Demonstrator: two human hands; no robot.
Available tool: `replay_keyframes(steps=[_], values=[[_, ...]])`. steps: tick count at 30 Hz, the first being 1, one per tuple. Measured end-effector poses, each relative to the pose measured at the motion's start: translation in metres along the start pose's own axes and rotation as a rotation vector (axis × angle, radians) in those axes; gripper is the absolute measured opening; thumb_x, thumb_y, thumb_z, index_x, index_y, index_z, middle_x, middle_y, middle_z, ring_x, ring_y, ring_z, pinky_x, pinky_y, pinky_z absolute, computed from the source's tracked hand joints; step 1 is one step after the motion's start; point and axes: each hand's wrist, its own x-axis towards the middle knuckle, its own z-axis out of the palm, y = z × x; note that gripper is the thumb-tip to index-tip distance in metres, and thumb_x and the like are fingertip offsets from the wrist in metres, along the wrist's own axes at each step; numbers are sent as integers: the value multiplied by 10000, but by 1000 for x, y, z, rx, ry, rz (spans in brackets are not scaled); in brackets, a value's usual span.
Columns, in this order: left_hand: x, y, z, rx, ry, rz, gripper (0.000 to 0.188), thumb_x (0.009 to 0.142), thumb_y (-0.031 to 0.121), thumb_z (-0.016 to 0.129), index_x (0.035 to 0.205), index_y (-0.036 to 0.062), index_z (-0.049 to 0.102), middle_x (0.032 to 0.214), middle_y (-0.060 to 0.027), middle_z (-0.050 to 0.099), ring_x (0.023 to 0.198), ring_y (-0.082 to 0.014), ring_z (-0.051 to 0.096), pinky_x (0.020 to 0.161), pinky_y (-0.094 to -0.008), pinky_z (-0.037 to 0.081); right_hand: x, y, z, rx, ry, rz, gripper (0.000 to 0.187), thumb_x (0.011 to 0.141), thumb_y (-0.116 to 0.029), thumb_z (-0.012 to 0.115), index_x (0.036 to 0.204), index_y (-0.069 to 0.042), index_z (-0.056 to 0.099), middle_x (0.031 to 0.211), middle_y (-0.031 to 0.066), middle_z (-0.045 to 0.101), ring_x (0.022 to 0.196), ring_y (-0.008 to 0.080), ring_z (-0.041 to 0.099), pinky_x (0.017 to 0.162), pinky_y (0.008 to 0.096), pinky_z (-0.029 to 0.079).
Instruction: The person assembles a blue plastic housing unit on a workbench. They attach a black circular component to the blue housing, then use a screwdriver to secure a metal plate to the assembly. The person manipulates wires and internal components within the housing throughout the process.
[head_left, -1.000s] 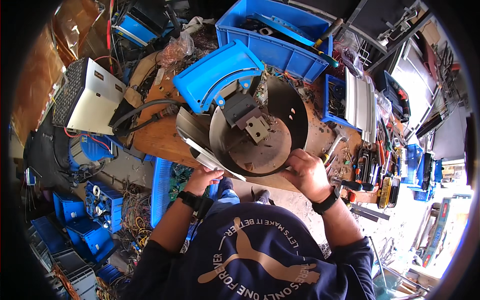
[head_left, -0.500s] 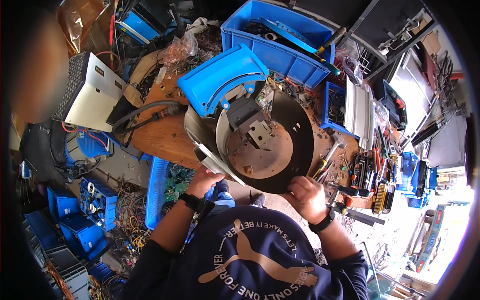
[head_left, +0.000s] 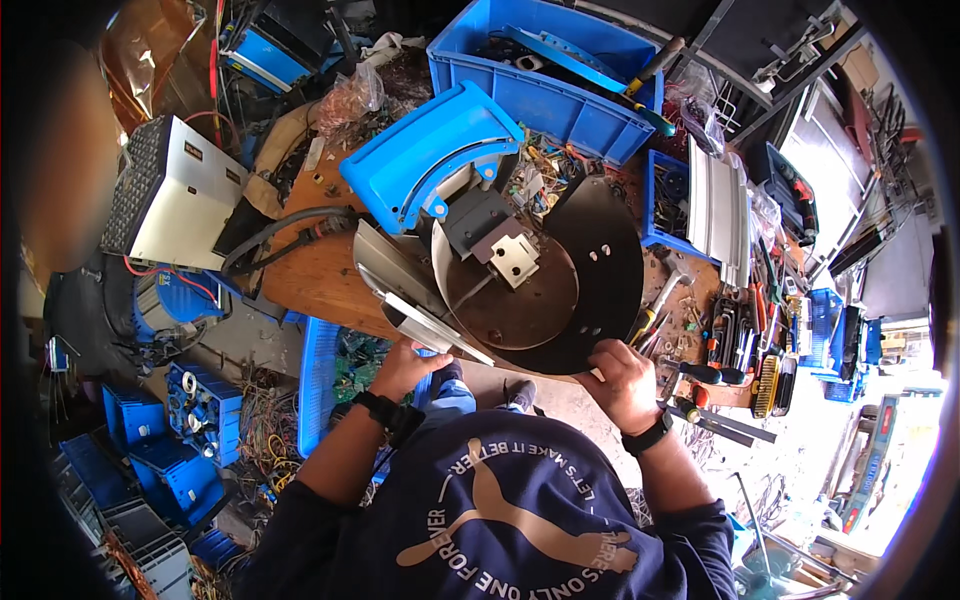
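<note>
With my left hand point(head_left: 403, 372), I'm gripping the pale metal panel point(head_left: 428, 325) at near left; with my right hand point(head_left: 622, 385), I'm pinching the near rim of the dark curved sheet point(head_left: 615, 290), presumably steadying both because they're overhanging the wooden table point(head_left: 305, 280).

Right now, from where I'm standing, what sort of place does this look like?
Probably a workshop, perhaps for electrical or metal work. A wooden workbench has a hammer and a cluster of hand tools at its right, and tangled wires are heaped low on the left.
</note>
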Motion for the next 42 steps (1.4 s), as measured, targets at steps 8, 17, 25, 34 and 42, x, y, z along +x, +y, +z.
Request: replay_keyframes(steps=[8, 17, 25, 34, 42], values=[[-5, -9, -7, 0, 17, 33, 363, 781, 130, 739, 1099, -1, 619, 1012, -86, 676, 852, -150, 641, 721, -279, 506, -4, -20, -1, -27, 19, 64, 190, 650, -143, 781, 746, -64, 636, 899, 61, 628, 704, 246, 647, 604, 349, 535], [-12, -13, -22, 239, -77, -144, 644, 681, 332, 794, 1160, -30, 561, 913, -167, 677, 878, -300, 657, 795, -351, 509, -1, -32, -10, 37, -103, 254, 302, 636, -93, 803, 886, -27, 647, 1063, 110, 626, 693, 218, 645, 537, 282, 524], [-15, -38, -31, 476, -34, 6, 459, 726, 334, 736, 1013, -14, 652, 845, -209, 670, 795, -326, 660, 711, -380, 517, 2, -27, -25, 69, 19, 289, 510, 608, 12, 786, 1091, -10, 622, 1236, 139, 584, 599, 112, 598, 458, 217, 466], [-9, -53, -51, 542, 11, 22, 401, 735, 284, 711, 970, -32, 634, 743, -193, 662, 716, -334, 657, 657, -397, 516, 3, -27, -36, 106, 160, 353, 330, 717, 60, 681, 1038, 5, 624, 1108, 108, 599, 615, 87, 567, 538, 196, 470], [4, -43, -70, 659, -130, -130, 397, 745, 292, 690, 995, -12, 642, 929, -242, 654, 907, -394, 624, 814, -452, 494, -9, -29, -36, 31, 256, 433, 284, 718, 81, 671, 987, -1, 624, 1068, 110, 615, 627, 100, 597, 523, 201, 473]])
